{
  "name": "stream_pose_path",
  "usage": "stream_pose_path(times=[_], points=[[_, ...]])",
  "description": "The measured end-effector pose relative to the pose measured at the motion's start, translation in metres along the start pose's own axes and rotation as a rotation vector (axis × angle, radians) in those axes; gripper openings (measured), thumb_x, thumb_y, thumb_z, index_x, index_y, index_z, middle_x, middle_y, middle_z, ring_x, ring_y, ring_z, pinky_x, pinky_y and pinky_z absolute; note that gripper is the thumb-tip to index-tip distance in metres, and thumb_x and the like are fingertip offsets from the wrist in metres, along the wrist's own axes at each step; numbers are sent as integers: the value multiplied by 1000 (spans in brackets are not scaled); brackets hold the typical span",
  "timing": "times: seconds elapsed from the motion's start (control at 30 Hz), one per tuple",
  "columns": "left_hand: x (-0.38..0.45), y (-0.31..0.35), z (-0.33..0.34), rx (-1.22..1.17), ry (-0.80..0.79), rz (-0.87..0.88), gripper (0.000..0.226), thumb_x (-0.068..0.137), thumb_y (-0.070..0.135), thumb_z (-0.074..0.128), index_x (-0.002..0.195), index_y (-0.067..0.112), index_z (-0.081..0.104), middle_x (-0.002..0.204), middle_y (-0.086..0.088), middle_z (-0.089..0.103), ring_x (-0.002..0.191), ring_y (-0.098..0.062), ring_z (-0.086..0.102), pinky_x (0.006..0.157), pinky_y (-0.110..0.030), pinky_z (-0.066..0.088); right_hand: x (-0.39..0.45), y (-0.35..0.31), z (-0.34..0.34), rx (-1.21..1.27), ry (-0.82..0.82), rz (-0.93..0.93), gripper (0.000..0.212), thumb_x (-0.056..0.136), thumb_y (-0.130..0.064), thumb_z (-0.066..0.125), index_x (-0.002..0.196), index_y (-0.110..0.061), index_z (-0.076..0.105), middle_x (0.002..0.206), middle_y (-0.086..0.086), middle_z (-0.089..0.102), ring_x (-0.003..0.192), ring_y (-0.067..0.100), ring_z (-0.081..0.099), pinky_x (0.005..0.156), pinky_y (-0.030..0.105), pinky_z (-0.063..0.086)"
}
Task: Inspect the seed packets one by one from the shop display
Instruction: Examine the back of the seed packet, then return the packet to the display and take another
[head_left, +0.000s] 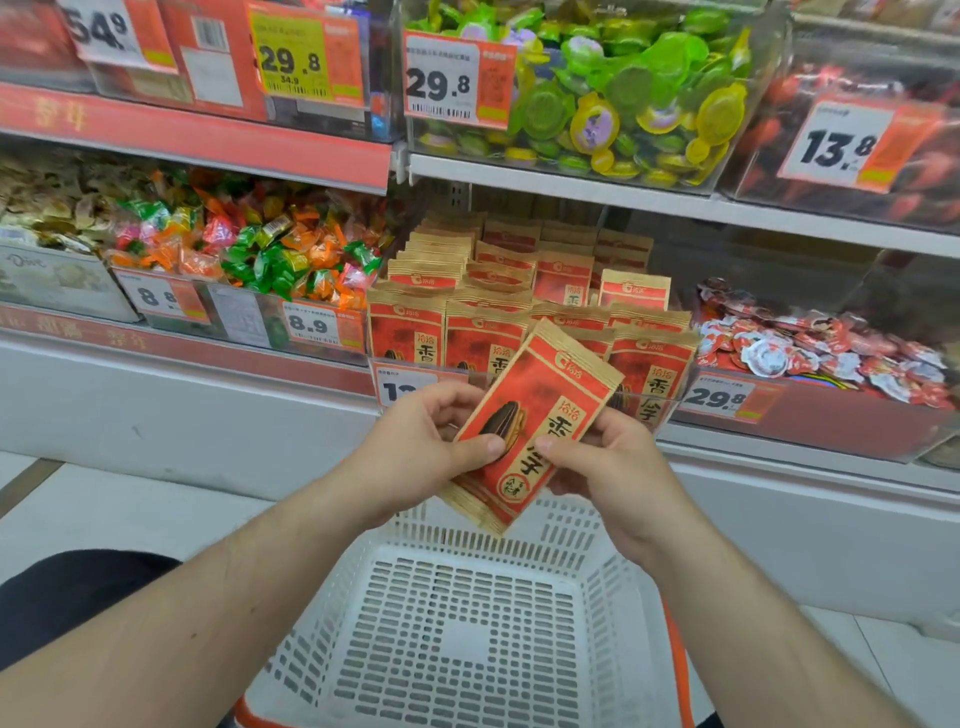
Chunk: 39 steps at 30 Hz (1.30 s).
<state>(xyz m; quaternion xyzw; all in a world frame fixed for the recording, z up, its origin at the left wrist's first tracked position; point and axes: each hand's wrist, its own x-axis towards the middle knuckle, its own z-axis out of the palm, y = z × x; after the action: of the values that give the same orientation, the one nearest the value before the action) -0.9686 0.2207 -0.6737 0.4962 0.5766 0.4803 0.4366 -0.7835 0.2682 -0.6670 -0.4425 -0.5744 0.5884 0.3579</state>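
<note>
Hands grip seed packets, seemingly several.

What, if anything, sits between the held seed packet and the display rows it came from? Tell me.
Nothing visible does. Both hands, left and right, hold the seed packet tilted just in front of the display rows, above the white basket. Open air lies between them.

A shop aisle with snack shelves.
Price tags on shelf edges, clear bins of wrapped candy, rows of seed packets on display, a white shopping basket near.
</note>
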Motion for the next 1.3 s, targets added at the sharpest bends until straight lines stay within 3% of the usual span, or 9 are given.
stream_pose_path(times=[0.17,0.27,0.4,0.5,0.63,0.73,0.83,1.03,1.3], points=[[28,45,9,-48,71,84,33,81,14,80,110,20,65,89,-4,75,79,-16,71,74,-38,58,13,-29,-21,223,46,40,6,88,-4,63,92,-9,63,74,11,70,58,22,61,55,31,47],[48,71,20,-204,124,88,16,96,24,63,111,21,59,84,3,75,79,-13,72,72,-32,55,22,-51,-37,377,119,24,8,89,-5,59,96,-9,60,68,7,69,51,17,61,49,26,50],[73,87,26,-270,358,173,13,100,18,47,93,21,57,85,2,66,70,-13,57,64,-29,44,39,-81,-62,459,238,-83,13,91,-3,58,97,-12,65,77,5,74,63,19,71,57,26,59],[90,79,20,507,324,387,13,84,24,56,96,23,61,95,12,60,91,-14,56,82,-33,43,53,-98,-73,294,334,-242,20,89,4,61,99,-14,65,90,6,74,79,22,74,66,32,62],[104,79,23,1163,1,422,66,70,51,46,133,31,52,137,11,51,135,-14,36,115,-48,17,82,-109,-78,-13,400,-318,20,75,-4,78,82,-19,67,84,5,74,76,21,74,75,46,61],[114,80,27,1216,-125,362,65,79,50,56,140,33,44,139,9,50,136,-16,38,118,-57,6,105,-110,-77,-199,380,-283,18,65,-19,81,79,-18,70,84,3,76,84,28,73,86,54,56],[118,82,27,1161,-128,349,59,81,42,60,137,33,47,136,9,51,130,-17,44,115,-51,17,126,-109,-78,-406,332,-266,13,73,-14,80,81,-18,70,83,-1,75,83,21,71,86,44,56],[127,84,29,1160,-142,308,54,80,40,63,131,31,50,130,10,50,125,-17,43,109,-49,27,158,-112,-75,-730,202,-183,14,78,-16,78,76,-20,65,75,-2,71,68,18,65,57,27,46],[138,89,32,1267,-254,240,47,78,41,58,123,26,58,121,5,57,118,-21,42,101,-48,27,197,-107,-67,-1036,148,-228,27,76,-20,77,100,-30,68,97,-5,66,82,14,64,73,26,50]])
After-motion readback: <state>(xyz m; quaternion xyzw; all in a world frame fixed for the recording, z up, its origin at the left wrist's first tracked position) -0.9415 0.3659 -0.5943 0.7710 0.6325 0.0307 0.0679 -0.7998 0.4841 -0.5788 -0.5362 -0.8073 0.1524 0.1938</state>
